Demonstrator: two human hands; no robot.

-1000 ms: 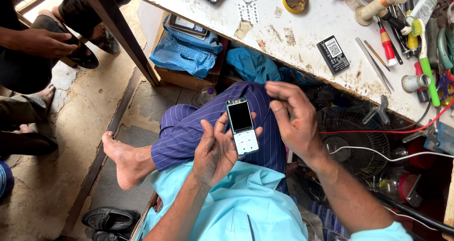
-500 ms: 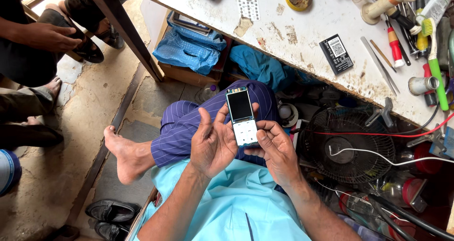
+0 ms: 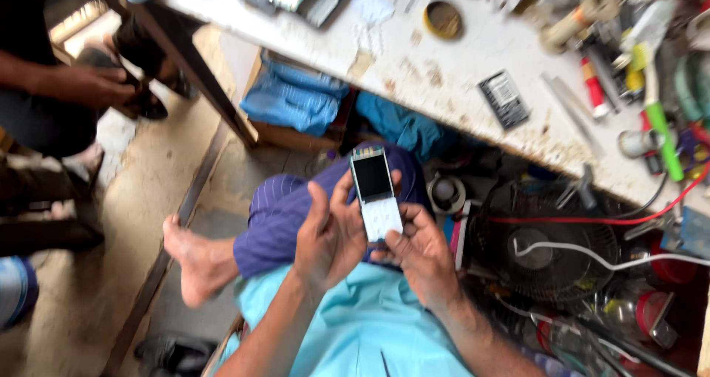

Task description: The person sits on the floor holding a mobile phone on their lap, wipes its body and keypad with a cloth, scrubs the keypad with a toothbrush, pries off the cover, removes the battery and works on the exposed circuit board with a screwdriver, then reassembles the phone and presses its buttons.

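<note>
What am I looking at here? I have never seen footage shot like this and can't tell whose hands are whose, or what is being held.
The camera sits on a person's head and looks down, so the two hands in the middle are that person's own. There is no machine. The left hand grips a small keypad phone with a dark screen and white keys; the right hand touches its lower end. Below them you see the person's light blue shirt and purple striped trousers, with a bare foot on the floor. Along the top runs a worn white workbench carrying a black battery, a yellow tape roll and a green-handled tool. A fan lies under it. The arm at the far left belongs to someone else.
</note>
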